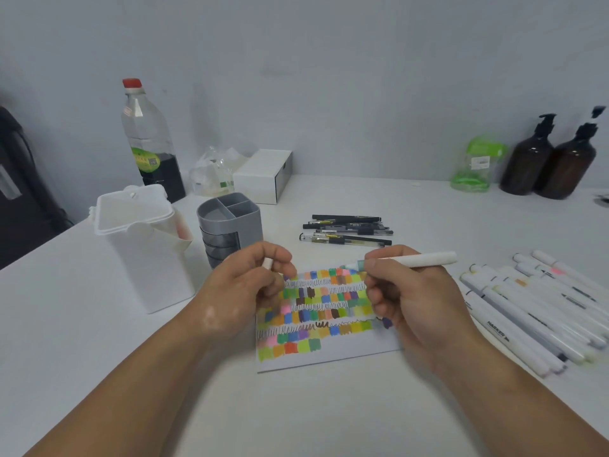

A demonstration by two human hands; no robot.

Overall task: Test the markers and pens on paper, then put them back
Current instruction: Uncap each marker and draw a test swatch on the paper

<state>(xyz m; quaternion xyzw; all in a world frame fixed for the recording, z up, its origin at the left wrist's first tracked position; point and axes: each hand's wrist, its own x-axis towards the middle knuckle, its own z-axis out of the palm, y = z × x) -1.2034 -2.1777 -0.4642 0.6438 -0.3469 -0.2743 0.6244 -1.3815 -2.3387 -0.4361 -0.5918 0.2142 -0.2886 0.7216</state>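
The right hand (405,291) grips an uncapped white marker (418,259) near its green tip, over the far edge of the paper (329,357); the left hand (244,285) pinches its cap (267,262). Light, stiff, smooth plastic — best held low on the barrel. One sheet; roughly seven black pens (346,230) beyond; about a dozen markers (534,311) at right — overlap hides the exact count.

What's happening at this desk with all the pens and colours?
A person is trying out colours. The right hand holds an uncapped white marker, the left hand pinches a white cap, both above a paper full of colour swatches. Black pens lie beyond the paper, more markers lie to the right.
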